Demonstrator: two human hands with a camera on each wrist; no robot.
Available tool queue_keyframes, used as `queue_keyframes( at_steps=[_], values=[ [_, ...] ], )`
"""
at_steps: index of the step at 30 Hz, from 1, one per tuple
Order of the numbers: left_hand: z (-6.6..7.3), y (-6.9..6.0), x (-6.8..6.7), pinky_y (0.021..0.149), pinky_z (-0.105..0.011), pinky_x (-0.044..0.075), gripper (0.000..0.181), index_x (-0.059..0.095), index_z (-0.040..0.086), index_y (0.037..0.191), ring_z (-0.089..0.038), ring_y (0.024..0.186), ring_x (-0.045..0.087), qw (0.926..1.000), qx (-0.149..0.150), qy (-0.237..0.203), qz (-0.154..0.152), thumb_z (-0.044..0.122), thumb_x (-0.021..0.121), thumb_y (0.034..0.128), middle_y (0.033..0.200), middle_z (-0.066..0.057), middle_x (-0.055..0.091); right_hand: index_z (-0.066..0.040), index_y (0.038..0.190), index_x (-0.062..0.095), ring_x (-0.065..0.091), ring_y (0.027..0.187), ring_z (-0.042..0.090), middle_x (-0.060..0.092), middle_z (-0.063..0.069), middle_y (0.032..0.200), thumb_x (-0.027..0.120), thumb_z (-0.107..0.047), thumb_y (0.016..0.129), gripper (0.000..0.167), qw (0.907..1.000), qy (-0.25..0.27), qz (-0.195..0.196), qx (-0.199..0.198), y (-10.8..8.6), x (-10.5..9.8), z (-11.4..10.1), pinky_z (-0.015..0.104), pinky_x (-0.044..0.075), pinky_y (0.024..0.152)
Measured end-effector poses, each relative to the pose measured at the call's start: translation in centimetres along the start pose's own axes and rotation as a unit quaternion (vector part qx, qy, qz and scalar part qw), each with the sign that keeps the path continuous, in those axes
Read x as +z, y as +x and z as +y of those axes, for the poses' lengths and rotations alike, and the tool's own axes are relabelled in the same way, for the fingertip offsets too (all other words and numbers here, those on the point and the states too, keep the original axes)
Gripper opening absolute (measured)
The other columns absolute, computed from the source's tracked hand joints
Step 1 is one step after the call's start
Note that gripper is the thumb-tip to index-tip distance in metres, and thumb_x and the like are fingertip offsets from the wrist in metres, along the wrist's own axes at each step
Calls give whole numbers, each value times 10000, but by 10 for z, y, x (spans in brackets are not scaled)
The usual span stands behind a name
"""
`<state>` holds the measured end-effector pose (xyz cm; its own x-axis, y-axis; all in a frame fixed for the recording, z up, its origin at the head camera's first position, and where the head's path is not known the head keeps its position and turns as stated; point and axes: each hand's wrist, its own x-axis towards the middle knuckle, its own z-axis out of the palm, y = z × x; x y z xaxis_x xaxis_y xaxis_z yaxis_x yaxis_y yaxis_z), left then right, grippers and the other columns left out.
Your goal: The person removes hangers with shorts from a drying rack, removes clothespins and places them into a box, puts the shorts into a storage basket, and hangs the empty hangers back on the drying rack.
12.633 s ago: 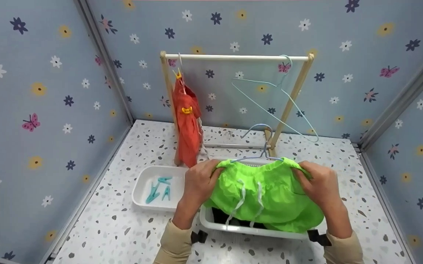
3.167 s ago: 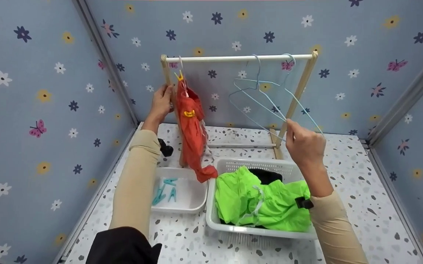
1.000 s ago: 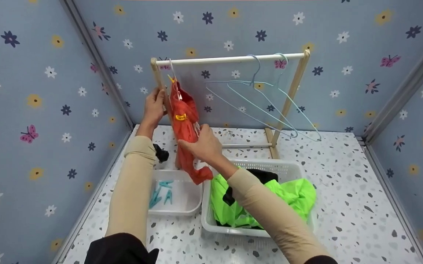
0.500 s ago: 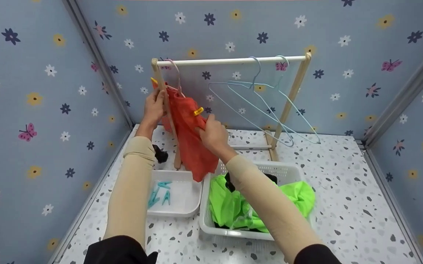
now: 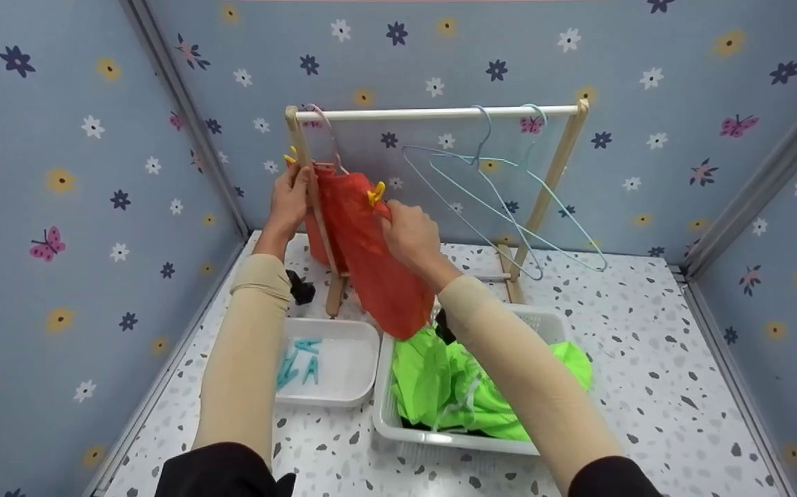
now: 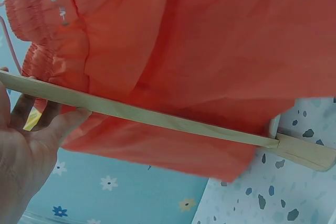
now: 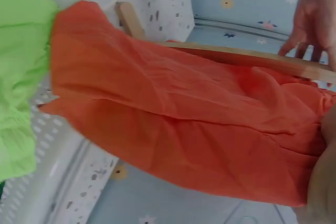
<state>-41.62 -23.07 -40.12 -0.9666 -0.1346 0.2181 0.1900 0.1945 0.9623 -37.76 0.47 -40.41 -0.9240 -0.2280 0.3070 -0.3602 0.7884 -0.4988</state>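
Note:
A red garment (image 5: 388, 276) hangs from a pink hanger (image 5: 333, 138) at the rack's left end, with a yellow clip (image 5: 376, 194) near its right top corner. My right hand (image 5: 414, 235) pinches the garment just below that clip. At the left post (image 5: 317, 221), my left hand (image 5: 289, 200) grips around the wood, close to another yellow clip (image 5: 291, 156). In the left wrist view the thumb of my left hand (image 6: 31, 150) lies along the post (image 6: 157, 119), beside the garment's gathered waistband (image 6: 31, 14). The right wrist view shows the garment (image 7: 199, 129) spread out.
Two light blue hangers (image 5: 485, 138) hang on the rack's bar (image 5: 412, 113) at the right. A white tray (image 5: 364, 397) with several teal clips (image 5: 310, 371) stands in front, beside a white basket (image 5: 385, 421) of bright green clothing (image 5: 419, 379).
My right hand went from the empty blue hangers to the red garment and swung it outward, turning its hanger. Earlier, both hands held the green garment; it now lies in the basket.

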Motion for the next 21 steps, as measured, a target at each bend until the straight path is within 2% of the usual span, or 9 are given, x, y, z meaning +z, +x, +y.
queue_keyframes(
  at_steps=[4,9,15,21],
  values=[
    [12,-7,-1,977,-525,425,556,359,204,1508,-299,1240,500,9993,-236,-257,-101,414,420,997,1396,-110,491,-162,965,604,559,653,187,582,9,758,498,-296,999,175,10000,-30,-86,-28,-1,-15,-3,355,476,597],
    [23,-15,1,965,-556,422,518,390,124,1483,-330,1245,487,9991,-208,-360,-118,358,403,1021,1383,-153,489,-153,912,604,544,626,176,554,21,721,484,-295,1003,207,9997,40,-221,58,-3,-37,-1,312,460,557],
    [24,-15,2,952,-564,427,518,413,122,1466,-324,1227,487,9989,-245,-389,-88,372,404,1013,1347,-185,497,-161,816,589,536,617,176,517,28,679,475,-354,1003,292,9992,-57,-314,236,-11,-69,8,305,430,544],
    [24,-14,2,973,-583,393,435,482,152,1415,-322,1275,452,9986,-272,-440,-82,337,391,1031,1376,-204,468,-169,878,653,568,606,162,578,17,716,485,-407,1007,318,9988,-21,-385,309,-28,-103,18,282,470,516]
  ],
)
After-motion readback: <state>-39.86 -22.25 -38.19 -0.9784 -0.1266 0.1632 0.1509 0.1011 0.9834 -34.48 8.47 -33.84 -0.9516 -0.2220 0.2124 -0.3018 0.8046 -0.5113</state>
